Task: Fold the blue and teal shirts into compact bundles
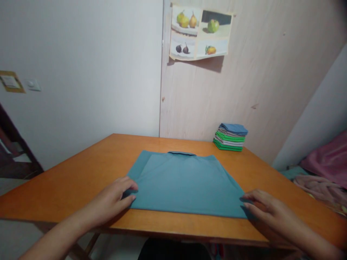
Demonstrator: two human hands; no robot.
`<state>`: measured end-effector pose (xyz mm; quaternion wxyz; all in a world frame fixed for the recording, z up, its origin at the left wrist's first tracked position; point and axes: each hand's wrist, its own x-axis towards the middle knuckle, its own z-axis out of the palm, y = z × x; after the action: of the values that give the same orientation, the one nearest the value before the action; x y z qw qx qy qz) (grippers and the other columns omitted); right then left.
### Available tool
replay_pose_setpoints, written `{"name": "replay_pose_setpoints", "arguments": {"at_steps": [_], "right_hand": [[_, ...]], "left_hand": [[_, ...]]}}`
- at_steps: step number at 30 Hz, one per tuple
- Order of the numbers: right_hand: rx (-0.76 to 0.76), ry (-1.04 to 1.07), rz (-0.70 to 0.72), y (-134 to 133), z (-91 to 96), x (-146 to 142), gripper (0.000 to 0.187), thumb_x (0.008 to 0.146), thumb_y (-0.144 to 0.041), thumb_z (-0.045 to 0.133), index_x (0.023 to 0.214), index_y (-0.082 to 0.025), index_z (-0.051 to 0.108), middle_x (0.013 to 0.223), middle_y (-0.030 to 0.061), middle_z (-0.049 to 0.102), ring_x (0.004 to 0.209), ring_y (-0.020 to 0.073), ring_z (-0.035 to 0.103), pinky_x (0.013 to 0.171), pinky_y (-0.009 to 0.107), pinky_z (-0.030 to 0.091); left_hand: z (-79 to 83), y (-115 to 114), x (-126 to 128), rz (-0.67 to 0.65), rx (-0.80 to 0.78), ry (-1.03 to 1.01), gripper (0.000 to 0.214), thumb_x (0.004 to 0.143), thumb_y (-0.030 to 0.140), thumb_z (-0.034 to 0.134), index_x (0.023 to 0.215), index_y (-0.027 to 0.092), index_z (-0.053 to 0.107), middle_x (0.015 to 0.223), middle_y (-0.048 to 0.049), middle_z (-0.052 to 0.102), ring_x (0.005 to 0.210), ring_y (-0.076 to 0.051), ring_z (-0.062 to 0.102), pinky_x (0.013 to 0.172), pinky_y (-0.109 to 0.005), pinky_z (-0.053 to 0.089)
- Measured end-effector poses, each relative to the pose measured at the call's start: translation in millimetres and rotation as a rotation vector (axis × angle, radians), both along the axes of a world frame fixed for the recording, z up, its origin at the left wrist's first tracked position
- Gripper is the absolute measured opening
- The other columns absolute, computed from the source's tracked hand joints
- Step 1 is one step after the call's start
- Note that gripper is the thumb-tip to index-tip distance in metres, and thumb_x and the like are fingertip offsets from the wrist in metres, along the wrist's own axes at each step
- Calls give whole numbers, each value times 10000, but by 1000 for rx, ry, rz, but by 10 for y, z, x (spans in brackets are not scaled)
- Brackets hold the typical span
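Teal shirt point(187, 182) lies flat on the table point(94, 169), 2 hands point(118, 195) point(265, 207) loosely spread at its sides.

Head-worn view (only one); looks forward, slightly down across table point(89, 173) close below; faces wall point(127, 72)

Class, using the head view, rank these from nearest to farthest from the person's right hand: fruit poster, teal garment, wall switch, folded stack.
1. Teal garment: right edge at the right hand.
2. Folded stack: back right of the table.
3. Fruit poster: high on the wall panel.
4. Wall switch: far left of the picture.
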<state>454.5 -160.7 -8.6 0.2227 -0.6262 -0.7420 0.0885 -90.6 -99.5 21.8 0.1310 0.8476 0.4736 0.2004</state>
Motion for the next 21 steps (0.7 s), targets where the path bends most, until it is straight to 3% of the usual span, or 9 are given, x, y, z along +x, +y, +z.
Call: {"name": "replay_pose_setpoints", "arguments": {"at_steps": [5,11,16,21], "right_hand": [[-99,-82,91,-164,13,-31,376,888,-525,580,1118,-251,699,1130,88,687,1046,261,644,966,397,507],[-37,-165,105,-205,-124,-10,332,892,-398,565,1173,-259,674,1191,82,669,1103,256,626,995,388,492],[15,-220,90,-174,-91,-136,257,920,-328,488,1049,-258,700,1079,77,697,1011,242,653,935,372,517],[14,-97,82,-186,13,-139,238,896,-404,507,897,-257,695,937,51,711,884,221,663,837,313,544]], "left_hand": [[-29,-121,-101,-35,-17,62,235,800,212,519,1015,220,613,1031,-44,626,976,-222,585,886,-331,454],[-111,-163,-83,-60,-3,97,330,707,82,462,979,233,575,1006,-21,599,961,-203,565,868,-310,430],[-102,-168,-10,-29,36,97,150,864,150,424,859,215,559,907,-36,601,874,-205,571,808,-320,432],[-66,-230,-128,14,27,31,184,951,287,402,892,224,564,898,-22,627,856,-188,585,801,-294,461]]}}
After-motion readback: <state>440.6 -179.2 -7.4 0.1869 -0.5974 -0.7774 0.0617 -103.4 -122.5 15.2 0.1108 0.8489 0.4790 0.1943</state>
